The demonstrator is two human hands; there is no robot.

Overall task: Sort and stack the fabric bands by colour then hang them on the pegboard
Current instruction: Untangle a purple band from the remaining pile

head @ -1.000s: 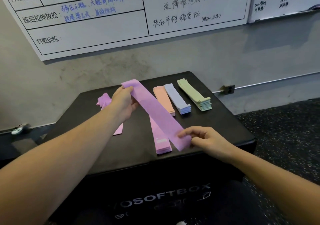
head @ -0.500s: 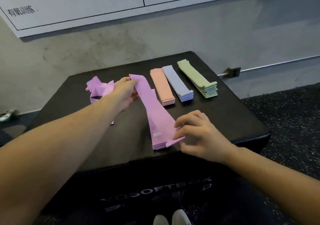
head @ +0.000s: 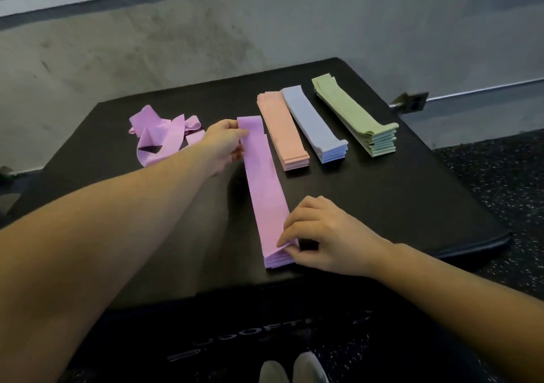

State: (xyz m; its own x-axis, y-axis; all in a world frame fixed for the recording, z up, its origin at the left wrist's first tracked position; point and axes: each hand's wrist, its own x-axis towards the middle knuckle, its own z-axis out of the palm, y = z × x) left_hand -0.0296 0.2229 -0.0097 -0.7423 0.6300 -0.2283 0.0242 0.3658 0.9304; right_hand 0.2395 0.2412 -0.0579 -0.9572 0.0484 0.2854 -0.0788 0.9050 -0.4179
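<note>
Left hand (head: pixel 225 142) pinches the far end of the top purple band (head: pixel 265 188), thumb on top and fingers curled under its edge; right hand (head: pixel 319 235) pinches the near right corner of the same band, where the corner is lifted slightly off the purple stack (head: pixel 278 260). Both hands are clamped on one band, well apart, one at each end. The band lies lengthwise along the stack, centre of frame on the black table (head: pixel 412 200), roughly aligned but with the far end sitting a bit left of the layers below. Step in hand, as I read it: squaring this band onto the purple pile, so still in the sort-and-stack phase. To the right, three finished-looking stacks side by side: peach stack (head: pixel 282 129) just beside the purple, blue stack (head: pixel 313 123) next, green stack (head: pixel 353 116) furthest right. Left of centre, beyond the left hand, a loose heap of purple bands (head: pixel 160 138) lies crumpled and unsorted. Next move probably calls for pressing the near corner flat, nudging the far end into line, letting go, then reaching the left hand to the heap for another band. No pegboard in view; hanging looks a long way off. Shoes show at the bottom edge of frame.
</note>
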